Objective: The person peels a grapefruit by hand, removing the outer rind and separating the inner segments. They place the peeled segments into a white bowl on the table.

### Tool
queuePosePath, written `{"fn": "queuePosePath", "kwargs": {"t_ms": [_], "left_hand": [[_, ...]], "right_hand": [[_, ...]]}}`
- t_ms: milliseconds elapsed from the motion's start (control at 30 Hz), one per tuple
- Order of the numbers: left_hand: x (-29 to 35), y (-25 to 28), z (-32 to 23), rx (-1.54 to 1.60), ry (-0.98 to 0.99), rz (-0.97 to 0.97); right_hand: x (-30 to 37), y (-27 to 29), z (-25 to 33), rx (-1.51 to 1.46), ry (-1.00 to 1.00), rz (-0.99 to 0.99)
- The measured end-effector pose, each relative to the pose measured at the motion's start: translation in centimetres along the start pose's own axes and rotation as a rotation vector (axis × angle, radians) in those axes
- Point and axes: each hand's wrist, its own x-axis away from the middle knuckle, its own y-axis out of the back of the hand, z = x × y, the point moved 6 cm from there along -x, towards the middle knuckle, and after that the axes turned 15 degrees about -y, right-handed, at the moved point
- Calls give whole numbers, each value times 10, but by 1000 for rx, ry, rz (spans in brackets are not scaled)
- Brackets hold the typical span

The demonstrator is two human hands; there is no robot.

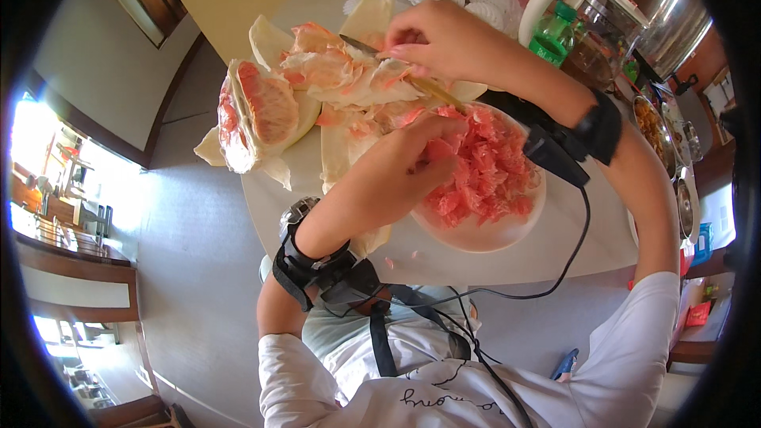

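My left hand (424, 154), fingers curled, is at the left rim of a white bowl (468, 242) heaped with pink pomelo flesh (487, 170). Its fingers close on some of that flesh, partly hidden by the hand. Beyond it, my right hand (444, 40) pinches over a pile of pale membranes and peel (349, 79); what sits between its fingertips is hidden. A knife (437, 93) lies aslant on the pile beneath that hand, its blade tip showing to the left and its yellowish handle pointing at the bowl. An opened pomelo chunk (261, 107) rests left of the pile.
A green-capped bottle (552, 36) and a clear jug with a white handle (547, 4) stand at the back right. White foam netting (483, 8) lies at the back. A black cable (583, 230) hangs from my wrist straps past the table's front edge (555, 273).
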Motion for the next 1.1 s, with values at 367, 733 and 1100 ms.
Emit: {"fn": "queuePosePath", "kwargs": {"t_ms": [367, 733, 1100], "left_hand": [[-2, 2, -8, 296, 9, -64], [-6, 10, -7, 463, -7, -218], [-6, 9, -9, 654, -1, -295]], "right_hand": [[52, 31, 1, 40, -79, -22], [115, 18, -22, -473, -286, 185], [114, 6, -18, -839, -248, 218]]}}
